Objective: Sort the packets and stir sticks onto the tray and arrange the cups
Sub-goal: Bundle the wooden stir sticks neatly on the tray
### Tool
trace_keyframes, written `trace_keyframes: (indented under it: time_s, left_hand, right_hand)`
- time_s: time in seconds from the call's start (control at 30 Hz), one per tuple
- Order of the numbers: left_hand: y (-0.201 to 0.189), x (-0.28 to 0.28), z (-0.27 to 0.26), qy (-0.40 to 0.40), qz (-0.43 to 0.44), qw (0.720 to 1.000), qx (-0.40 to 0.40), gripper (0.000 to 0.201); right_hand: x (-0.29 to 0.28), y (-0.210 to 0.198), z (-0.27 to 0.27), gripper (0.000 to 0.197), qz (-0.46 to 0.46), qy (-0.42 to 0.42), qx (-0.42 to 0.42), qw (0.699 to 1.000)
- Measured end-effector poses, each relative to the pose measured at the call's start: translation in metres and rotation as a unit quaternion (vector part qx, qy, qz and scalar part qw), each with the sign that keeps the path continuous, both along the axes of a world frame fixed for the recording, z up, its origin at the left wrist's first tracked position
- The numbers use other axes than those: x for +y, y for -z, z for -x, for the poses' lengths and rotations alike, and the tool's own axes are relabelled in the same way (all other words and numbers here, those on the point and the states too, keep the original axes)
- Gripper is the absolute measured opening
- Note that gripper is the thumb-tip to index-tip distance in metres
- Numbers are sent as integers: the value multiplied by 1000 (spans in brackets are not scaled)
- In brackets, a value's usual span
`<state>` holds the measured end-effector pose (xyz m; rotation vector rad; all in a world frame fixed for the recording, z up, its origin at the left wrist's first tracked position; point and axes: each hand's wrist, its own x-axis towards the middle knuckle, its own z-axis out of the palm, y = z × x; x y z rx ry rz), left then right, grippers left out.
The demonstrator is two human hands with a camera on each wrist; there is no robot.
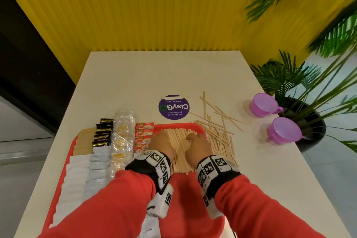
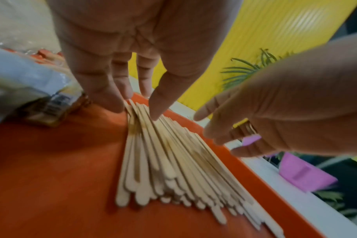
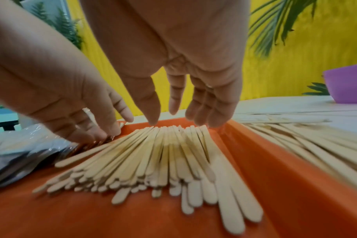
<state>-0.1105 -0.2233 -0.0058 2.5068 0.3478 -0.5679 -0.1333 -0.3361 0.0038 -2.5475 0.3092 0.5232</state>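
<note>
A red tray [image 1: 193,205] lies on the white table and carries rows of packets [image 1: 108,147] on its left half. A neat bundle of wooden stir sticks [image 1: 179,147] lies on its right half. My left hand [image 1: 161,144] and right hand [image 1: 197,142] hover side by side over the far ends of that bundle. Both have straight fingers pointing down, and the fingertips [image 2: 114,106] of the left hand and fingertips [image 3: 153,120] of the right hand touch the stick ends [image 3: 173,130]. More stir sticks [image 1: 218,121] lie scattered on the table just right of the tray. Two purple cups [image 1: 264,104] [image 1: 284,130] stand at the right edge.
A round purple sticker [image 1: 173,106] sits on the table beyond the tray. A potted palm [image 1: 309,91] crowds the table's right edge behind the cups. A yellow ribbed wall [image 1: 154,9] closes the far side. The far part of the table [image 1: 154,71] is bare.
</note>
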Motion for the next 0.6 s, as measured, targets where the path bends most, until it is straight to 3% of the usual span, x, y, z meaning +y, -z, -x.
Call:
trace_keyframes:
  time_s: [0.13, 0.33, 0.6]
  left_hand:
    - [0, -7, 5, 91, -76, 993, 21, 39]
    - [-5, -12, 8, 88, -100, 991, 11, 42]
    - [-9, -13, 13, 68, -79, 994, 34, 41]
  right_hand:
    - [3, 6, 7, 51, 22, -119, 27, 992]
    - [-4, 6, 9, 48, 26, -96, 31, 995]
    - [-3, 6, 17, 49, 31, -137, 2, 990]
